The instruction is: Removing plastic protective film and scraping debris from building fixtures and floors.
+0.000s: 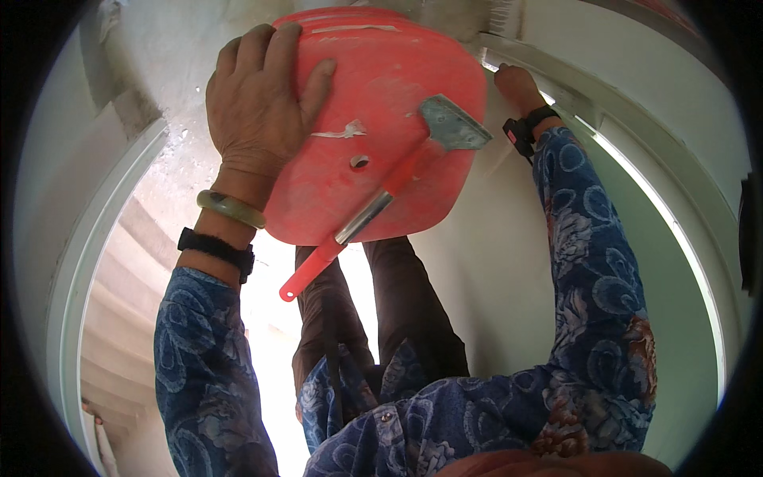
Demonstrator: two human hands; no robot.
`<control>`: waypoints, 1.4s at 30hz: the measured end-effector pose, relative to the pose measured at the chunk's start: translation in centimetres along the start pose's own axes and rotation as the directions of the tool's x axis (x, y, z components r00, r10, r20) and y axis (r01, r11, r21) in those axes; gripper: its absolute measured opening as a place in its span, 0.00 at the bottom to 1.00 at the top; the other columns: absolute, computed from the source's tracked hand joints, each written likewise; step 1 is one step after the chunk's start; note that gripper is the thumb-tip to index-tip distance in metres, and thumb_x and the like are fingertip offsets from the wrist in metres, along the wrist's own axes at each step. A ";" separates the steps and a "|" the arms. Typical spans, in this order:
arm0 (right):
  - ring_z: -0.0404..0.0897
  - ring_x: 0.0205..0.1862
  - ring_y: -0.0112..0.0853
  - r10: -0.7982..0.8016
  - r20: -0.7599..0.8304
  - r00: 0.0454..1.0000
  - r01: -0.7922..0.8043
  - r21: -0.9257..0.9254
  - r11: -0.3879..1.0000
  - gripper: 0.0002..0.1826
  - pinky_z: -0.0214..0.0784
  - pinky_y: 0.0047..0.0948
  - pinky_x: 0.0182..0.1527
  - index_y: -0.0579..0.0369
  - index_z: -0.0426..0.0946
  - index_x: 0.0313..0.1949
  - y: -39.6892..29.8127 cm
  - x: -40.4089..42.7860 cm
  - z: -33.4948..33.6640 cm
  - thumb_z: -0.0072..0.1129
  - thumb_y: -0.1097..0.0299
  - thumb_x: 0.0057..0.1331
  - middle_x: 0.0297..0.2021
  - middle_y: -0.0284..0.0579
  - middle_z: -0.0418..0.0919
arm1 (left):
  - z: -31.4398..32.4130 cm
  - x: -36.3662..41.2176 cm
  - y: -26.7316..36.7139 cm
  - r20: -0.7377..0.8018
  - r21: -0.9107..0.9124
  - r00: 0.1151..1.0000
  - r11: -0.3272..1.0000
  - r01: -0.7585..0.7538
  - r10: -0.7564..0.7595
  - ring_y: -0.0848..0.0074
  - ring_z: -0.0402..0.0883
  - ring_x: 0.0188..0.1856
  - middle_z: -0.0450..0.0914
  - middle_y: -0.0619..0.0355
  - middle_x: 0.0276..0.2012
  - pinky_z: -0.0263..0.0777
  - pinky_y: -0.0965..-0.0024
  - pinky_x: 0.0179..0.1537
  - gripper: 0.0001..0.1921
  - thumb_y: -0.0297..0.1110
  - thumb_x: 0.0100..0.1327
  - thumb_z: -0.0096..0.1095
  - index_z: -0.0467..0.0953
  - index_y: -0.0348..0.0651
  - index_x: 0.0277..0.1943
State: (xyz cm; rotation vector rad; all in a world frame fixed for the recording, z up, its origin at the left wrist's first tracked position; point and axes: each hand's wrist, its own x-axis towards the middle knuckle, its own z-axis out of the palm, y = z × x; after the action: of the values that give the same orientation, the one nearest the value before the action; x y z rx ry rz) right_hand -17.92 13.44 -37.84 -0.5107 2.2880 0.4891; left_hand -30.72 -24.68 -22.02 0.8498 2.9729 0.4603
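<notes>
A red plastic stool [381, 77] stands in front of me, its seat smeared with pale dust and a strip of whitish residue. My left hand [262, 95] rests on the left side of the seat, fingers over its far edge and thumb apart. Across the seat lies a scraper with a red and metal handle [365, 216], its wide grey metal blade [454, 122] at the right edge and its handle end jutting past the near edge. To the right, my right hand [517, 84] is by the door frame with its fingers bent; whether it holds anything cannot be told.
A white door frame [650, 161] curves along the right, beside a pale green surface [650, 286]. Another white frame [89, 256] runs down the left, next to beige ridged steps or panels [125, 310]. Dusty floor [173, 53] shows beyond the stool.
</notes>
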 end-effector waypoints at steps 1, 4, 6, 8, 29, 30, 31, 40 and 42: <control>0.77 0.35 0.36 -0.001 0.022 1.000 0.001 -0.004 1.000 0.06 0.71 0.31 0.35 0.56 0.77 0.27 -0.2 0.1 0.0 0.49 0.72 0.54 0.29 0.45 0.76 | 0.0 -0.1 -0.1 -0.003 0.001 1.000 1.000 0.000 0.000 0.64 0.70 0.42 0.73 0.56 0.41 0.67 0.64 0.40 0.22 0.49 0.51 0.56 0.71 0.44 0.44; 0.77 0.36 0.35 -0.019 0.042 0.999 0.019 -0.011 1.000 0.07 0.70 0.31 0.35 0.56 0.76 0.28 -0.4 0.4 0.4 0.49 0.71 0.54 0.30 0.46 0.76 | 0.1 -0.4 -0.1 -0.006 0.004 1.000 1.000 0.017 -0.017 0.64 0.70 0.42 0.73 0.56 0.40 0.67 0.64 0.40 0.21 0.49 0.50 0.56 0.71 0.45 0.44; 0.77 0.36 0.35 -0.035 0.042 0.999 0.036 -0.017 0.999 0.07 0.70 0.31 0.35 0.56 0.76 0.29 0.3 0.5 1.6 0.49 0.70 0.54 0.30 0.46 0.76 | 0.4 -0.5 -0.1 -0.019 -0.003 1.000 1.000 0.009 -0.009 0.64 0.70 0.42 0.73 0.57 0.40 0.67 0.64 0.39 0.21 0.49 0.50 0.56 0.71 0.45 0.44; 0.77 0.29 0.34 0.033 -0.005 0.999 -0.029 0.367 0.930 0.07 0.68 0.32 0.29 0.58 0.74 0.30 1.7 0.8 3.1 0.49 0.70 0.54 0.26 0.50 0.76 | 0.5 -0.5 -0.1 -0.028 -0.007 1.000 1.000 0.004 -0.004 0.65 0.70 0.42 0.73 0.57 0.40 0.67 0.64 0.39 0.21 0.49 0.50 0.56 0.71 0.45 0.44; 0.75 0.34 0.46 0.157 0.048 0.986 -0.161 0.475 0.865 0.08 0.65 0.43 0.37 0.58 0.73 0.28 2.1 1.0 0.4 0.49 0.67 0.54 0.28 0.52 0.76 | -1.0 0.4 -0.1 -0.013 -0.006 1.000 1.000 0.004 -0.004 0.65 0.70 0.42 0.73 0.56 0.39 0.67 0.65 0.38 0.21 0.49 0.51 0.56 0.71 0.45 0.44; 0.76 0.32 0.45 0.150 0.019 0.989 -0.146 0.358 0.922 0.07 0.67 0.41 0.34 0.57 0.75 0.26 2.1 0.9 0.5 0.51 0.68 0.52 0.27 0.51 0.76 | -1.3 0.7 0.2 0.010 -0.016 1.000 1.000 0.004 -0.004 0.63 0.71 0.42 0.73 0.54 0.40 0.67 0.65 0.41 0.21 0.47 0.53 0.55 0.71 0.42 0.45; 0.77 0.31 0.43 0.138 -0.009 0.990 -0.132 0.234 0.963 0.06 0.70 0.38 0.32 0.56 0.76 0.25 2.0 0.7 0.6 0.52 0.69 0.51 0.25 0.50 0.76 | -1.5 0.9 0.3 0.033 -0.026 0.999 1.000 0.005 -0.004 0.61 0.71 0.42 0.73 0.51 0.40 0.66 0.65 0.43 0.20 0.45 0.55 0.54 0.71 0.40 0.45; 0.78 0.33 0.40 -0.077 0.074 0.994 0.076 0.024 0.997 0.07 0.72 0.35 0.32 0.55 0.79 0.27 -0.4 1.2 0.5 0.51 0.72 0.51 0.29 0.48 0.78 | -1.3 0.7 -0.4 -0.006 0.003 1.000 1.000 -0.012 0.012 0.63 0.71 0.39 0.73 0.54 0.39 0.68 0.66 0.38 0.22 0.48 0.52 0.55 0.71 0.42 0.45; 0.78 0.33 0.40 -0.038 0.093 0.995 0.036 0.026 0.999 0.07 0.72 0.34 0.32 0.55 0.79 0.28 -0.5 1.4 1.3 0.51 0.72 0.51 0.30 0.48 0.78 | -1.1 0.8 -0.2 -0.023 0.011 1.000 1.000 -0.019 0.019 0.63 0.71 0.39 0.73 0.54 0.38 0.68 0.66 0.38 0.22 0.48 0.52 0.55 0.71 0.43 0.45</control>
State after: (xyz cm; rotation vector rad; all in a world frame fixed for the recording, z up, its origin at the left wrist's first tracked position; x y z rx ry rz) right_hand -17.83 13.42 -39.80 -0.5068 2.1886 0.4568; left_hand -31.59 -24.76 -20.96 0.8807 2.9931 0.4580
